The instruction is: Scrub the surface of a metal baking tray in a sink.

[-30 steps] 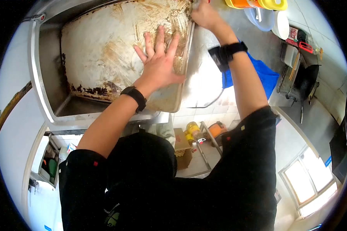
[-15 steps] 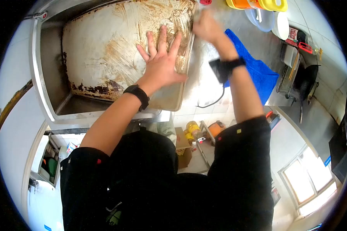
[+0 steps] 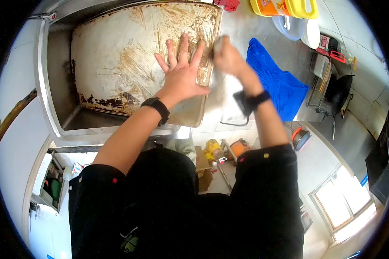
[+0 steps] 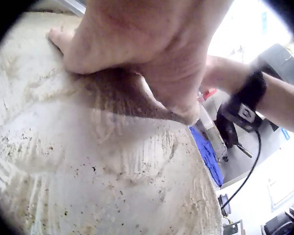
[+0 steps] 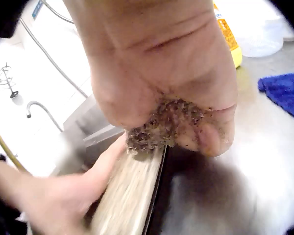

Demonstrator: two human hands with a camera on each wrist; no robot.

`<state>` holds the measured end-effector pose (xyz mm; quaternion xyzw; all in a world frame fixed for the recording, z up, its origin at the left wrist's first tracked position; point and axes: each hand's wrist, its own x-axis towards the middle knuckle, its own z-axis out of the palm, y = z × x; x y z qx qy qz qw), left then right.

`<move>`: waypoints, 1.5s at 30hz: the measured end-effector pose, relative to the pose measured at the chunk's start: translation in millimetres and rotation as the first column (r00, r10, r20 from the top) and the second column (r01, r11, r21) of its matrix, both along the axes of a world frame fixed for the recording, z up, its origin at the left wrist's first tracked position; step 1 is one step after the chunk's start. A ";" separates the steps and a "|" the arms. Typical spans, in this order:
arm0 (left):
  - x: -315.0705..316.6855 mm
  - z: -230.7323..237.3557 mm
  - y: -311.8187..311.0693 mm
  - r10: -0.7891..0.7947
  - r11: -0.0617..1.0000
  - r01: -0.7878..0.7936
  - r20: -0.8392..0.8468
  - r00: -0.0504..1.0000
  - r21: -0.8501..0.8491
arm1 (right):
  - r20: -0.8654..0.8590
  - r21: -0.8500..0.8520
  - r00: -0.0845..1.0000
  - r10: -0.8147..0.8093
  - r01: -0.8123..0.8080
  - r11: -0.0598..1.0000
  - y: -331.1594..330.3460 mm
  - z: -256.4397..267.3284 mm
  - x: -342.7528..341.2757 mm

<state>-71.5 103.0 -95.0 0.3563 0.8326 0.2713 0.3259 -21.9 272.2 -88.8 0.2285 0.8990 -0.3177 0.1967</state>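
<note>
A large metal tray (image 3: 112, 56), stained brown and burnt along its edges, lies slanted over the sink. My left hand (image 3: 180, 80) rests on its greasy surface with fingers spread, near the right end. In the left wrist view, scrape marks streak the tray (image 4: 117, 171) beneath the palm. My right hand (image 3: 230, 58), blurred, is at the tray's right edge. Its curled fingers grip a steel wool scourer (image 5: 154, 129), dirty and clumped with brown residue, against the pale tray rim. Part of the scourer is hidden inside the fist.
The metal sink (image 3: 58, 77) surrounds the tray's left end. On the steel counter to the right lie a blue cloth (image 3: 274, 82) and a red cloth (image 3: 229, 4). Farther off are a yellow-orange container (image 3: 285, 7), a clear bowl (image 3: 291, 28) and a black wok (image 3: 337, 95).
My right hand has moved along the tray's right edge toward my body, leaving the red cloth in plain view. My left hand keeps its place on the tray.
</note>
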 end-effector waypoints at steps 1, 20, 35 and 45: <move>-1.0 -0.5 -2.0 -0.007 1.000 0.007 -0.004 1.000 -0.019 | 0.070 -0.033 0.996 -0.050 0.052 0.998 -2.7 5.4 -1.7; -2.3 0.6 2.9 -0.022 0.998 0.020 -0.032 0.999 -0.064 | -0.196 0.140 0.980 0.039 -0.012 0.990 63.7 -31.9 -76.6; 1.7 -4.6 -1.0 -0.014 1.000 0.012 -0.083 0.996 -0.025 | -0.138 0.116 0.990 -0.026 0.042 0.992 48.4 -24.5 -67.6; 0.9 -6.2 0.3 -0.028 0.998 0.024 -0.065 0.997 -0.064 | -0.074 -0.124 0.980 -0.186 0.176 0.977 -25.6 -11.4 36.5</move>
